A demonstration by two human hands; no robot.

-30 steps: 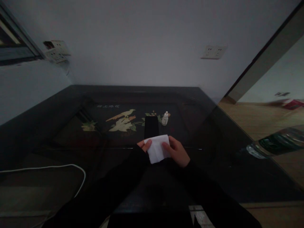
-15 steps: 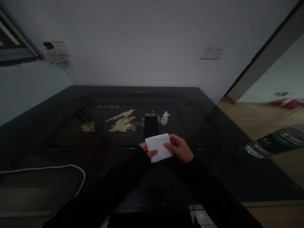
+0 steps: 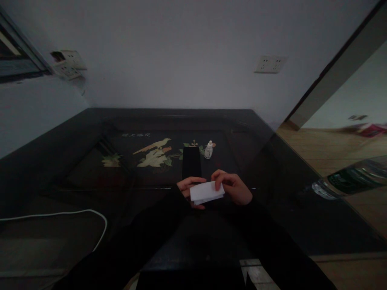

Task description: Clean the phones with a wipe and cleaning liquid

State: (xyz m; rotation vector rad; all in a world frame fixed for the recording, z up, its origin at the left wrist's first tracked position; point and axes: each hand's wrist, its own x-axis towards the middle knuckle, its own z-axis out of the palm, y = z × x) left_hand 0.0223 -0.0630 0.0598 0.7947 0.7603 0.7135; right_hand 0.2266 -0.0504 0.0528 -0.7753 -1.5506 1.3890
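A white piece of paper (image 3: 206, 191), folded into a narrow strip with two layers showing at its lower edge, is held above the dark table. My left hand (image 3: 189, 186) holds its left end, fingers above and below it. At the right end, my right hand (image 3: 234, 187) pinches the paper between thumb and fingers. Just beyond my hands lies a black phone (image 3: 191, 162), flat on the table. A small bottle with a white cap (image 3: 209, 150) stands upright to the right of the phone.
The dark glossy table (image 3: 169, 121) bears a bird-and-flower picture (image 3: 154, 155) and meets the wall at the back. A clear bottle with a green label (image 3: 347, 179) is at the right. A white cable (image 3: 72, 211) curves at the left. Sockets (image 3: 270, 64) are on the wall.
The paper has gone from a squarish sheet to a narrower strip, folded over. The fingers of my left hand have shifted to its upper and lower sides; my right hand has moved slightly right.
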